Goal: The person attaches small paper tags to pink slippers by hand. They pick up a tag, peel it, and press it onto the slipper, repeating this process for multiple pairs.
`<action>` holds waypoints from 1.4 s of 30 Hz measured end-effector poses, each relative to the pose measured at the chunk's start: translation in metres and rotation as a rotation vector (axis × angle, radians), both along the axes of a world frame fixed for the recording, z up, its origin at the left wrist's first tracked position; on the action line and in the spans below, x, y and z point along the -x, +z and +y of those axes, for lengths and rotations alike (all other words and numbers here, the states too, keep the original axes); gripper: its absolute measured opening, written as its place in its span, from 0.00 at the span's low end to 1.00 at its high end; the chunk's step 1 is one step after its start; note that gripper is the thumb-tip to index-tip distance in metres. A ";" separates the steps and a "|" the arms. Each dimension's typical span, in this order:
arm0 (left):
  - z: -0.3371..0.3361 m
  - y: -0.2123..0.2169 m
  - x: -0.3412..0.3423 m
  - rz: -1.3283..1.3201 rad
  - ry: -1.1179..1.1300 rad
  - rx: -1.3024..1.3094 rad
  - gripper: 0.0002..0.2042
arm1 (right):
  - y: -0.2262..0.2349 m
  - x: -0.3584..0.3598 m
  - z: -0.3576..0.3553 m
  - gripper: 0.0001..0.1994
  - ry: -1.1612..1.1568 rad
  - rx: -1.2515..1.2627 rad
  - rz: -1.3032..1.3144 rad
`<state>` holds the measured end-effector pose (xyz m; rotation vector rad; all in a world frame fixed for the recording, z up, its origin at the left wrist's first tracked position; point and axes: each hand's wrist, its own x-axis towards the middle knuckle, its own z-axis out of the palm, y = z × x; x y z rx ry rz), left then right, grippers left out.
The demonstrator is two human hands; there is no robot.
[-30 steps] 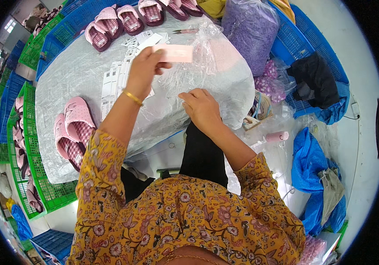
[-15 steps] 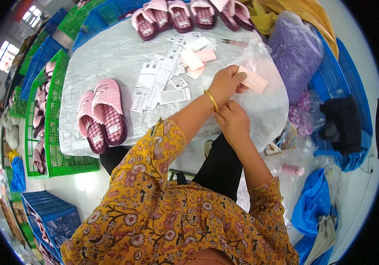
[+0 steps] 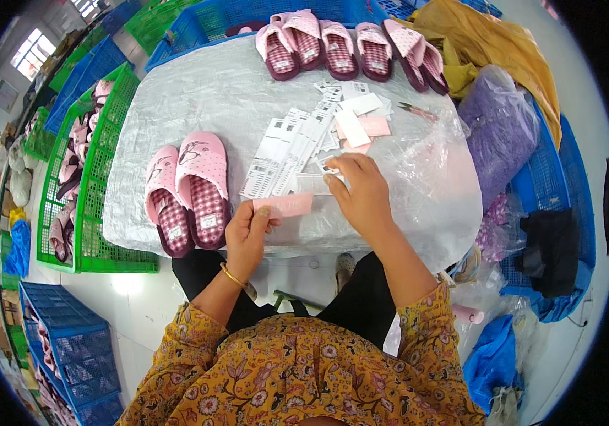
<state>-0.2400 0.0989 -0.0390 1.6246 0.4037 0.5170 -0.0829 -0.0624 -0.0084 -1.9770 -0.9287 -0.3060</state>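
My left hand (image 3: pixel 249 234) pinches a small pink card (image 3: pixel 286 206) at its left end, just above the near edge of the grey table (image 3: pixel 198 99). My right hand (image 3: pixel 360 190) rests on a clear plastic sheet (image 3: pixel 425 177) and fingers a small white label (image 3: pixel 329 169) at the edge of a spread of white barcode labels (image 3: pixel 286 153). A pair of pink slippers (image 3: pixel 187 192) with checked insoles lies to the left of my left hand. More pink cards (image 3: pixel 372 126) lie beyond the labels.
Several pink slippers (image 3: pixel 350 46) line the table's far edge. A purple bag (image 3: pixel 499 131) and yellow cloth (image 3: pixel 492 50) sit at the right. Green crates (image 3: pixel 91 177) with slippers stand at the left, blue crates (image 3: pixel 70 348) below them. Small scissors (image 3: pixel 414 110) lie near the plastic.
My hands have separated: the left has come back toward the near edge holding the pink card, and the right has gone to the labels. The view has swung left.
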 end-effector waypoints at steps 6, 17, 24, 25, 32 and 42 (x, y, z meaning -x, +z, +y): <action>0.012 -0.013 0.017 0.001 -0.076 -0.072 0.08 | 0.002 -0.028 0.065 0.10 0.117 0.129 0.000; 0.029 -0.004 0.032 -0.038 -0.113 -0.424 0.06 | -0.010 -0.017 0.124 0.11 0.454 0.277 -0.033; 0.035 -0.011 0.029 -0.023 -0.149 -0.456 0.05 | -0.029 -0.004 0.133 0.13 0.634 0.376 -0.246; 0.034 -0.010 0.031 -0.012 -0.148 -0.473 0.05 | -0.030 0.001 0.132 0.14 0.651 0.381 -0.277; 0.033 -0.005 0.029 -0.026 -0.148 -0.427 0.04 | -0.020 -0.016 0.115 0.11 0.715 0.359 -0.149; 0.035 -0.015 0.026 -0.103 -0.145 -0.419 0.03 | -0.021 -0.106 0.121 0.11 0.161 0.263 0.027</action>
